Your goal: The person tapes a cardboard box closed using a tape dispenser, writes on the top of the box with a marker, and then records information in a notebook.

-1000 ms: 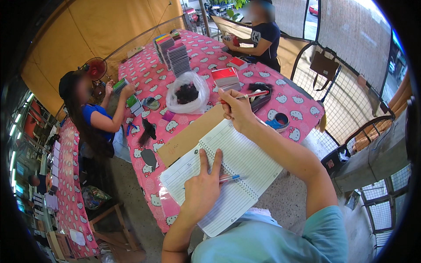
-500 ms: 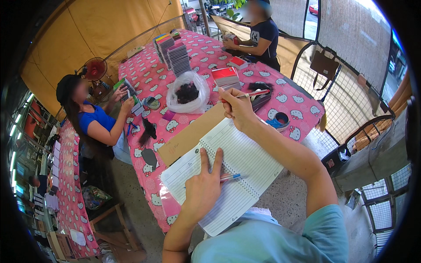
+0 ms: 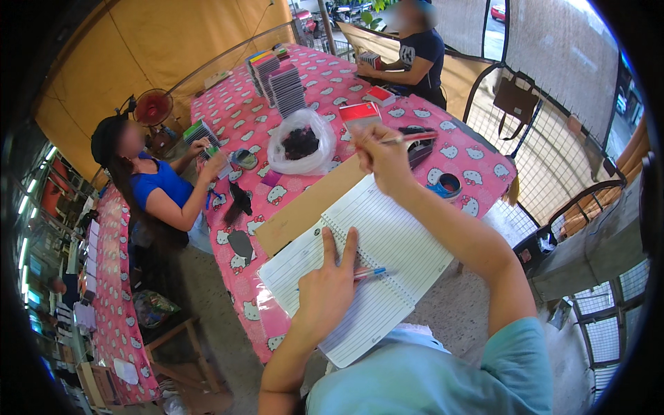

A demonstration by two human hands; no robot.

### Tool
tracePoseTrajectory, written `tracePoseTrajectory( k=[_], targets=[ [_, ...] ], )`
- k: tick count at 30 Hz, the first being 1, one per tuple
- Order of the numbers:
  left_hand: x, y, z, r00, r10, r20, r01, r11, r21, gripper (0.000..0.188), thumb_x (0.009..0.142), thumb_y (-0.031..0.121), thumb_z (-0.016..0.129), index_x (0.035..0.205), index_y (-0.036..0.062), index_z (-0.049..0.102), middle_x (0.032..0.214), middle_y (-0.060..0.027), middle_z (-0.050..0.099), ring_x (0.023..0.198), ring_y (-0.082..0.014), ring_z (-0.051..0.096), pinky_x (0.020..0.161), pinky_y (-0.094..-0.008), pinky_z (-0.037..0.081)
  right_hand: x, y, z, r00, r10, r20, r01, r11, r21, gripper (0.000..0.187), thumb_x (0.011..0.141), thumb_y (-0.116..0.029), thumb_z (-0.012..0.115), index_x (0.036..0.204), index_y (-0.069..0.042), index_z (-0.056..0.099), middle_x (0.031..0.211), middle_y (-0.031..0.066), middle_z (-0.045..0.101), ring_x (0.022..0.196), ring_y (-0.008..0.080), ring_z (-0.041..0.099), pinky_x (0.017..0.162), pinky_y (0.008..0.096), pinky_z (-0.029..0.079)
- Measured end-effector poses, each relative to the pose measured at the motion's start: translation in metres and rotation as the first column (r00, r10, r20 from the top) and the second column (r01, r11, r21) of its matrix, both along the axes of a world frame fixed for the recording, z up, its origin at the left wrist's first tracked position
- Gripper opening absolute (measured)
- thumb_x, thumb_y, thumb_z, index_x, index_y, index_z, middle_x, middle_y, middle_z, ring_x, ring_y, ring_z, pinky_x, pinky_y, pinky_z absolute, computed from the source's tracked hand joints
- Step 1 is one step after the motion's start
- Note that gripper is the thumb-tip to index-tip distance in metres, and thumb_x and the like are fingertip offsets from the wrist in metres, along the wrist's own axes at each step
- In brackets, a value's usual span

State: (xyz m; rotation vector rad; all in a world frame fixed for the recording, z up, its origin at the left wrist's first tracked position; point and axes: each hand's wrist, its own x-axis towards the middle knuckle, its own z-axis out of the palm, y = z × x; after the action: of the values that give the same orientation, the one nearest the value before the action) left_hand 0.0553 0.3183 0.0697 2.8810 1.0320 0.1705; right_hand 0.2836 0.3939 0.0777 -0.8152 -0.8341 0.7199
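Observation:
An open spiral notebook (image 3: 398,232) with lined pages lies tilted before me at the table's near edge. My left hand (image 3: 324,297) rests on its left page, two fingers stretched toward the far edge. A pen with a blue end (image 3: 373,271) passes beneath that hand, seemingly gripped by the thumb and folded fingers, which are mostly hidden. Above the far side of the notebook, my right hand (image 3: 386,158) is raised, its fingers closed round a red pen (image 3: 419,137) that points right. Motion blurs this hand slightly.
Brown cardboard (image 3: 294,214) lies beyond the notebook. Farther off are a plastic bag (image 3: 321,155) of dark fibres, stacked booklets (image 3: 287,93), a red-topped stack (image 3: 360,112) and a blue tape roll (image 3: 446,185). One person (image 3: 162,190) works at left, another (image 3: 422,59) across the table.
The raised right hand has shifted slightly right and down with the red pen. The left hand stays on the page. The whole view has shifted slightly.

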Motion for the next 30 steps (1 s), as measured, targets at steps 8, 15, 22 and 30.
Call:
tracePoseTrajectory(
  k=[8, 15, 22, 30],
  targets=[
    [-0.001, -0.001, 0.004, 1.0, -0.016, 0.011, 0.016, 1.0, -0.019, 0.065, 0.094, 0.037, 0.051, 0.15, 0.0152, 0.026, 0.141, -0.0363, 0.035, 0.057, -0.0353, 0.067, 0.047, -0.0436, 0.053, 0.014, -0.024, 0.076, 0.973, 0.083, -0.215, -0.046, 0.984, 0.171, 0.029, 0.089, -0.026, 0.07, 0.072, -0.005, 0.058, 0.052, 0.0028, 0.052, 0.036, 0.0063, 0.041, 0.034, 0.0228, 0.026],
    [-0.001, -0.001, 0.005, 1.0, -0.018, -0.012, 0.017, 0.999, -0.028, 0.064, 0.095, 0.037, 0.05, 0.15, 0.0152, 0.025, 0.141, -0.0367, 0.034, 0.059, -0.0378, 0.066, 0.048, -0.0438, 0.053, -0.033, -0.009, 0.022, 0.936, 0.156, 0.315, -0.087, 0.971, -0.222, 0.028, 0.088, -0.026, 0.071, 0.075, -0.006, 0.056, 0.056, -0.0029, 0.051, 0.042, 0.004, 0.042, 0.038, 0.021, 0.026],
    [0.0, -0.004, 0.008, 0.998, 0.041, -0.043, -0.043, 0.998, -0.038, 0.07, 0.089, 0.033, 0.06, 0.149, 0.0199, 0.027, 0.142, -0.0322, 0.036, 0.066, -0.0391, 0.067, 0.055, -0.0447, 0.055, -0.043, -0.011, 0.025, 0.917, 0.231, 0.325, -0.145, 0.952, -0.268, 0.031, 0.088, -0.03, 0.072, 0.075, -0.006, 0.056, 0.054, -0.0016, 0.053, 0.043, 0.003, 0.042, 0.039, 0.0202, 0.026],
    [0.003, -0.003, 0.01, 0.997, 0.046, -0.068, -0.05, 0.997, -0.056, 0.073, 0.087, 0.031, 0.063, 0.15, 0.0201, 0.026, 0.142, -0.032, 0.036, 0.066, -0.0376, 0.067, 0.055, -0.0433, 0.055, -0.038, -0.004, 0.006, 0.904, 0.253, 0.343, -0.167, 0.951, -0.26, 0.031, 0.084, -0.026, 0.075, 0.075, -0.007, 0.052, 0.057, -0.0015, 0.051, 0.046, 0.0045, 0.045, 0.042, 0.0216, 0.03]
  ],
)
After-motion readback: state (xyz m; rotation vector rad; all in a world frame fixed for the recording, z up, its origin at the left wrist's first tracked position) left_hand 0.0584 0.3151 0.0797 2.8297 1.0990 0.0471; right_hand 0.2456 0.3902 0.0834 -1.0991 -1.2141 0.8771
